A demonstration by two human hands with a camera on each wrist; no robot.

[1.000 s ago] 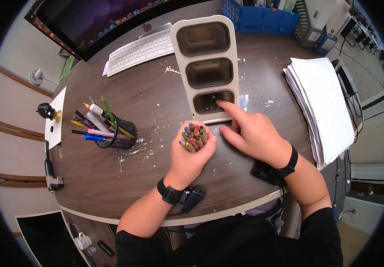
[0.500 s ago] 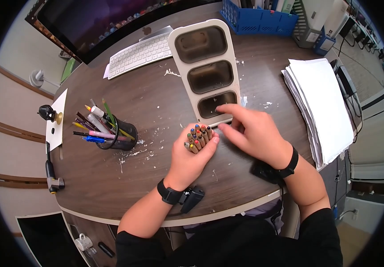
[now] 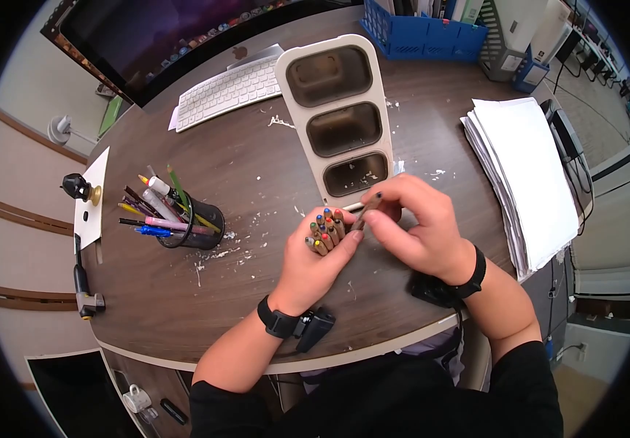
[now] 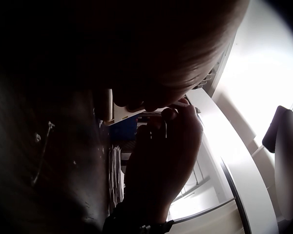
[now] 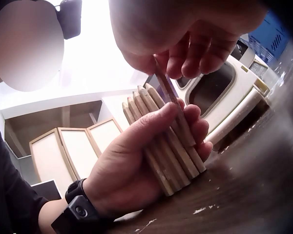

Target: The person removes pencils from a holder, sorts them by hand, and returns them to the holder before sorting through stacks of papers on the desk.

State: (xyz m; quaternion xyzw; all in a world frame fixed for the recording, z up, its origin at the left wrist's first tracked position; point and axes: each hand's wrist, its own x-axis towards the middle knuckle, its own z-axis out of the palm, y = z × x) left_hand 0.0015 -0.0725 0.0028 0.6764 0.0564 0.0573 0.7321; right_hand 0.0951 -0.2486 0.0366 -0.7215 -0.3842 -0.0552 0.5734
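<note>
While the left hand (image 3: 313,264) grips a bundle of coloured pencils (image 3: 325,228) standing upright on the table (image 3: 256,157) at the centre of the head view, its fingers are wrapped round the bundle and the thumb presses across the front, as the right wrist view shows (image 5: 136,161). The pencils' coloured ends point up, and their lower ends rest on the dark wood. Just to the right, the right hand (image 3: 417,230) pinches a single pencil (image 3: 366,209) between thumb and curled fingers, holding it tilted so that its lower part lies against the bundle; in the right wrist view this pencil (image 5: 167,90) leans into the group from above. Directly above both hands in the frame stands a cream organiser (image 3: 337,109) with three compartments in a row, the nearest one just beside the single pencil's dark tip. A black mesh cup (image 3: 197,219) crammed with pens sits at centre left, well apart from the hands. A white keyboard (image 3: 229,87) and a monitor (image 3: 154,36) lie toward the upper left, a blue basket (image 3: 428,29) at the top, and a stack of white paper (image 3: 530,171) at the right. The left wrist view is too dark to tell more.
</note>
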